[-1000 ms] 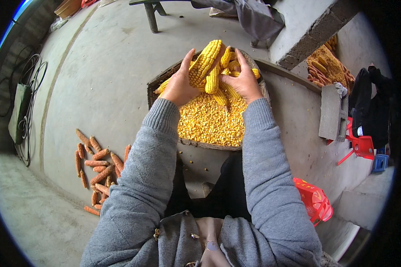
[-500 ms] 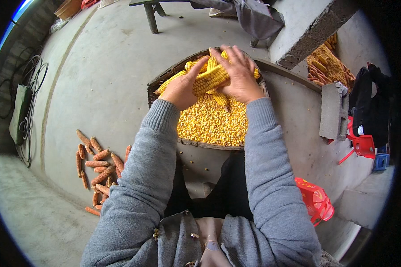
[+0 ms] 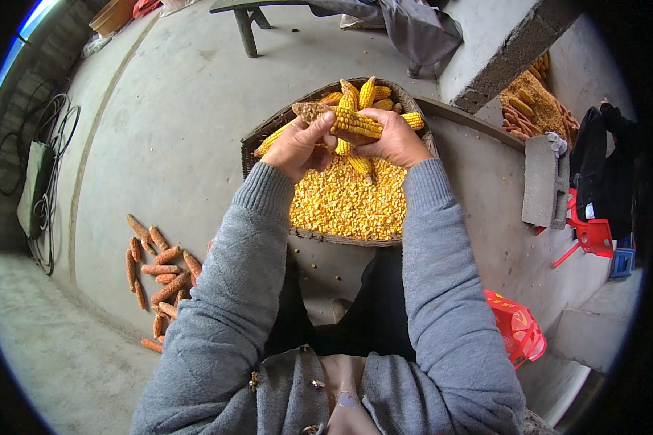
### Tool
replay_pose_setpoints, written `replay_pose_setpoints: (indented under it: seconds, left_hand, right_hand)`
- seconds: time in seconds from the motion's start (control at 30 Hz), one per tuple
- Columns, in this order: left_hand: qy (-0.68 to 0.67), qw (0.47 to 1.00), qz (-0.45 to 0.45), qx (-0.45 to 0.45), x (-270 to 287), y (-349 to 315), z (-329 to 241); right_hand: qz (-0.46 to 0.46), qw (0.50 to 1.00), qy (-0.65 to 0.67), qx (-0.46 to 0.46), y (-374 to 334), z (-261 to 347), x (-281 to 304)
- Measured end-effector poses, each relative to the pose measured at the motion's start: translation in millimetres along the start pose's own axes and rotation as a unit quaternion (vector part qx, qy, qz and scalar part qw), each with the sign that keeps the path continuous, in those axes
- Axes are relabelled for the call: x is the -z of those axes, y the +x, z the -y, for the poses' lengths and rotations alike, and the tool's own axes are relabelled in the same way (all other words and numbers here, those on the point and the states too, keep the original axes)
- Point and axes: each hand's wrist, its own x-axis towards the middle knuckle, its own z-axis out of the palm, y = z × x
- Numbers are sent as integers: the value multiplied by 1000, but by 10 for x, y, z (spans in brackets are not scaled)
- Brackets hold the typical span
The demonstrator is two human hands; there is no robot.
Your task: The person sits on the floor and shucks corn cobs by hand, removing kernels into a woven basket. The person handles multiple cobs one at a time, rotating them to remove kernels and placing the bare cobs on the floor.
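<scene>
So I'm holding one ear of corn (image 3: 345, 122) crosswise at 12 o'clock, above the basket (image 3: 249, 147). My left hand (image 3: 294, 147) is pinching its 9 o'clock half, thumb pressing on top, while my right hand (image 3: 397, 139) is gripping the 3 o'clock end. Reddish brown is showing along the ear's lower edge; from way over here I'm not able to tell if that's bare cob or a second piece. More yellow ears (image 3: 366, 93) are lying toward the basket's 12 o'clock side, and loose kernels (image 3: 348, 206) are covering its 6 o'clock side. Bare cobs (image 3: 170, 288) are sitting in a pile on the floor (image 3: 159, 145) at 8 o'clock, and a bench (image 3: 246, 33) is standing at 11.
</scene>
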Motion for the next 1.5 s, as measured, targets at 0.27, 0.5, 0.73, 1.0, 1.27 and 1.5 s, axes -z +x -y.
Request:
replay_pose_setpoints:
  seconds: [0.27,0.5,0.73,1.0,1.27,1.5]
  left_hand:
    - [-32,999,25,7,26,41,16]
    - [0,998,62,5,68,19,-3]
    - [-35,998,37,20,13,-19,-18]
    - [-93,987,114,58,101,2,-34]
    - [-125,981,135,62,74,-29,-61]
    - [-120,980,144,63,118,-39,-57]
  right_hand:
    - [81,986,146,-3,-32,91,14]
    - [97,988,124,0,-72,212,64]
    - [108,984,143,-20,-102,214,88]
    - [115,984,132,-26,-107,230,103]
    - [109,986,116,-37,-101,157,89]
    - [119,985,121,-35,-123,247,113]
